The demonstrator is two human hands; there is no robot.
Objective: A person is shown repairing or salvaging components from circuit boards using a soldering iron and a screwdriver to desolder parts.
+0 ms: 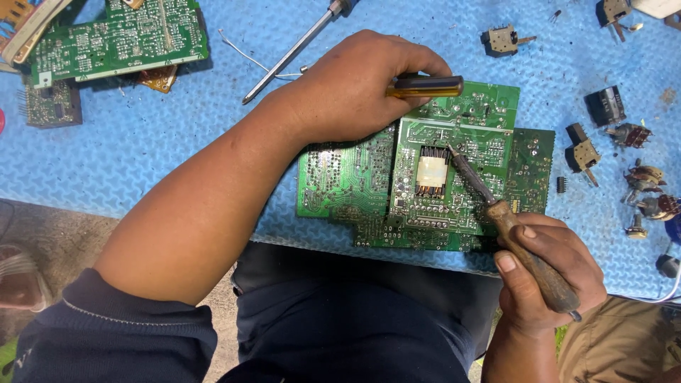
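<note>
A blue mat [142, 149] carries stacked green boards [454, 170], stiff, light and likely fragile, best steadied at the edges. At the stack's top edge the left hand [355, 89] presses down, fist closed on an amber-handled tool [424, 86], probably a screwdriver. Below the stack, the right hand [546, 273] clamps a wooden-handled soldering iron [496, 206], tip slanted at the transformer [432, 171].

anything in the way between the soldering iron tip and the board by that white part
Nothing visible. The soldering iron in the right hand has its tip on the small board, beside the white part. The left hand with its tool sits at the board's upper edge, clear of the tip.
</note>
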